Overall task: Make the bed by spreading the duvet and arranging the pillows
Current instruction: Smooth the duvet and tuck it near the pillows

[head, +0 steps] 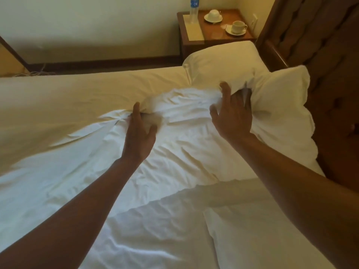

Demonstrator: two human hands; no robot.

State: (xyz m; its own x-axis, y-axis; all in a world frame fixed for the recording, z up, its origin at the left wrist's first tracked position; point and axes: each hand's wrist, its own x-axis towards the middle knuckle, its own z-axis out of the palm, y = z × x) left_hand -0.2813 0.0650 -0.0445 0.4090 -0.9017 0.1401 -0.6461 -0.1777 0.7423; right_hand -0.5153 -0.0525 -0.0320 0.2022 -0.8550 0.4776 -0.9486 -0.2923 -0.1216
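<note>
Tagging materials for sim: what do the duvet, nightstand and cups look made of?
Duvet: soft woven cloth, likely cotton, matte white; it creases and bunches where the left hand grips it.
Nightstand: wood or veneer, brown, semi-gloss; its top shows a faint sheen.
Cups: probably glazed ceramic, glossy off-white with highlights, on matching saucers.

The left hand (138,136) has fingers hidden in a duvet (184,144) fold. The water bottle (193,11) top is cut off.

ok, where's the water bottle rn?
Head view, top centre: the water bottle stands on the nightstand at its left side, left of the nearest cup, by the wall.
</note>
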